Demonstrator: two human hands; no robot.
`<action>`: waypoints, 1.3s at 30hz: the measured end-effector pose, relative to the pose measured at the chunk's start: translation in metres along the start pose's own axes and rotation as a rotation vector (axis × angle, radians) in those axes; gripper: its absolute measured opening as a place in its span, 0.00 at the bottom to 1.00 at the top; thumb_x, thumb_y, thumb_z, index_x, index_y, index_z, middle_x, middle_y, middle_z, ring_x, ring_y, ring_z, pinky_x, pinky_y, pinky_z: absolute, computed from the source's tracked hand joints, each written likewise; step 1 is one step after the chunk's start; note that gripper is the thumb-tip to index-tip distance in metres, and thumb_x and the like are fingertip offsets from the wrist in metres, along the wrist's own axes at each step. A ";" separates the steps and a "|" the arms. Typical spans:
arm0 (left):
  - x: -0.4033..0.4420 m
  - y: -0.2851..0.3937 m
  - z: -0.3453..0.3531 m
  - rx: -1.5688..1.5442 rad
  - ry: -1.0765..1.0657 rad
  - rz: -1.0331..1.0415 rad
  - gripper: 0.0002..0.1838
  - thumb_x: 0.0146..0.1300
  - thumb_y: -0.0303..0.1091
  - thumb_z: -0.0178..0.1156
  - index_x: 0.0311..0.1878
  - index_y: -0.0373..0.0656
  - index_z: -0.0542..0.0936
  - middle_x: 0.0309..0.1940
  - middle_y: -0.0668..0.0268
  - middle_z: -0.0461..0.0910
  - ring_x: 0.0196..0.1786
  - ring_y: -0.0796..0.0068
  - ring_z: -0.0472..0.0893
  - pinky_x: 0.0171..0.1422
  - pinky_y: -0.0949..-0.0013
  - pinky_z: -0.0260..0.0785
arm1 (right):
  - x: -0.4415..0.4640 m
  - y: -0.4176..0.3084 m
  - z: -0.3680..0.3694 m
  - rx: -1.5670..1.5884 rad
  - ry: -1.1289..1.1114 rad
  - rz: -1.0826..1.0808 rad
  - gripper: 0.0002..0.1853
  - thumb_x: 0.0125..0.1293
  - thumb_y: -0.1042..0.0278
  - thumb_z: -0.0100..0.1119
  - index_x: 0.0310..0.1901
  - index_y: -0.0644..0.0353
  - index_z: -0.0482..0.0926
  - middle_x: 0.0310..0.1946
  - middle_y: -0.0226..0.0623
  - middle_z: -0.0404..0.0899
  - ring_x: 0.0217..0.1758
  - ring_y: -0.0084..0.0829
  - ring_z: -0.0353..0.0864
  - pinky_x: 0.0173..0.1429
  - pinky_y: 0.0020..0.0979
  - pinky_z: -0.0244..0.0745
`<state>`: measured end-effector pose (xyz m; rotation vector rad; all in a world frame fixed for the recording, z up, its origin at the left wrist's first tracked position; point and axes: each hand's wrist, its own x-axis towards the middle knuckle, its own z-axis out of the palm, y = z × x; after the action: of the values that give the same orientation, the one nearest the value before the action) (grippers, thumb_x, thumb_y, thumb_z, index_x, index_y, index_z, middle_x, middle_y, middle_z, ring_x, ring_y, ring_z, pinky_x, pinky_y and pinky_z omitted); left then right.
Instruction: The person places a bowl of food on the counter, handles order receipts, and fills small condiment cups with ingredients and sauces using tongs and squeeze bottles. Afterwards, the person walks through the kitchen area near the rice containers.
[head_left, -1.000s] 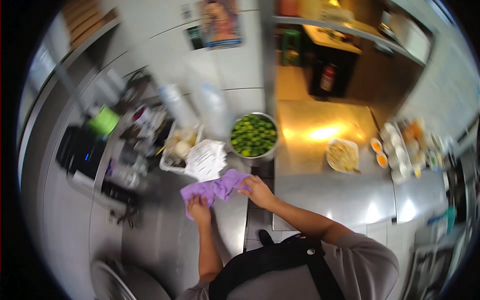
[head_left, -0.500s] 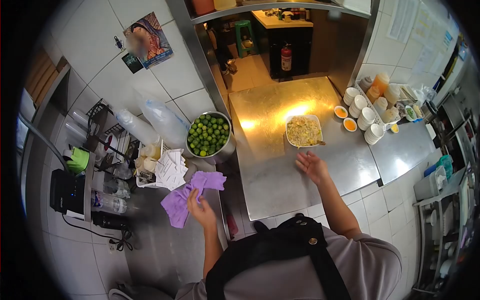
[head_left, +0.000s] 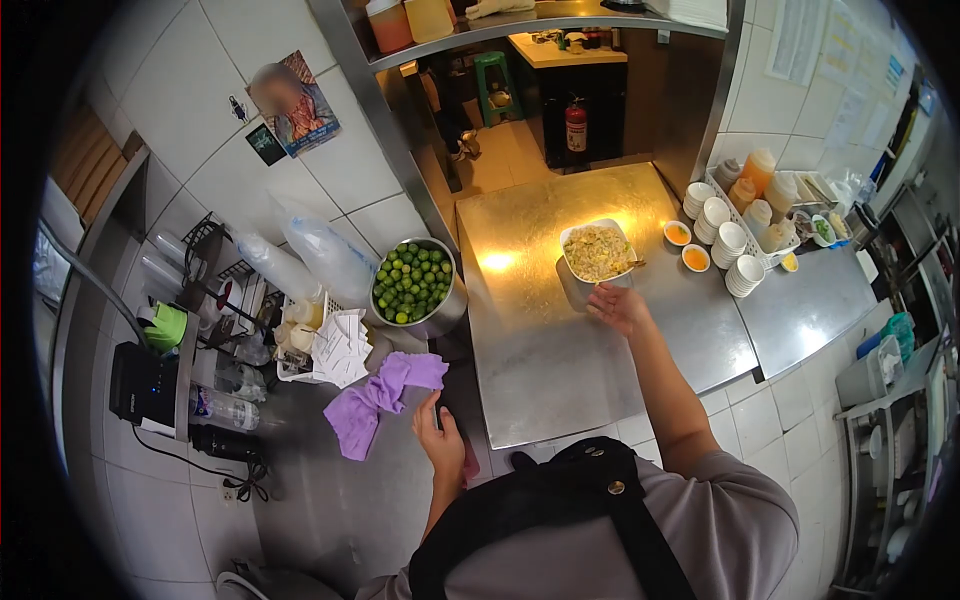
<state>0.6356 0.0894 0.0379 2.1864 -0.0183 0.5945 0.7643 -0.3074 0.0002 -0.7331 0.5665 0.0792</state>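
Note:
A white squarish bowl of fried rice (head_left: 598,252) is over the metal counter, slightly tilted, with a dark shadow below its near left side. My right hand (head_left: 620,309) grips this bowl at its near edge; some fingers are hidden beneath it. My left hand (head_left: 438,438) is open and holds nothing, with its fingers apart. Just left of it, a crumpled purple cloth (head_left: 385,398) lies on the side counter.
A metal pot of green limes (head_left: 412,283) stands left of the counter (head_left: 540,385). At right are two cups of orange sauce (head_left: 695,258), stacked white cups (head_left: 731,240) and a basket of squeeze bottles (head_left: 758,215). Paper slips (head_left: 341,347) lie near the cloth.
My right hand has moved forward to the bowl, which has shifted slightly left and tilted. My left hand has drawn away from the purple cloth, to the right and toward me.

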 end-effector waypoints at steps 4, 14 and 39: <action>0.006 -0.003 -0.001 -0.014 0.028 -0.008 0.16 0.63 0.25 0.55 0.55 0.42 0.78 0.53 0.59 0.79 0.57 0.57 0.74 0.66 0.59 0.59 | -0.006 -0.008 0.009 -0.146 0.011 -0.066 0.12 0.71 0.67 0.48 0.52 0.62 0.71 0.47 0.40 0.81 0.47 0.35 0.80 0.54 0.43 0.80; 0.011 -0.013 -0.001 -0.033 0.031 -0.038 0.16 0.62 0.23 0.54 0.53 0.40 0.79 0.51 0.58 0.79 0.56 0.57 0.75 0.64 0.60 0.62 | 0.036 -0.021 0.013 -0.844 0.307 -0.496 0.08 0.62 0.77 0.54 0.43 0.62 0.73 0.35 0.37 0.83 0.29 0.26 0.80 0.30 0.30 0.77; 0.513 0.255 -0.103 -0.033 0.341 0.785 0.16 0.69 0.42 0.54 0.43 0.36 0.79 0.38 0.50 0.83 0.43 0.46 0.81 0.49 0.54 0.72 | -0.141 0.115 -0.040 -0.064 -0.596 0.386 0.19 0.77 0.57 0.44 0.56 0.63 0.75 0.47 0.47 0.81 0.54 0.41 0.80 0.61 0.43 0.72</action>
<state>0.9940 0.0997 0.4961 1.9700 -0.7203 1.3785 0.5958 -0.2298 -0.0214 -0.6139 0.1258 0.6553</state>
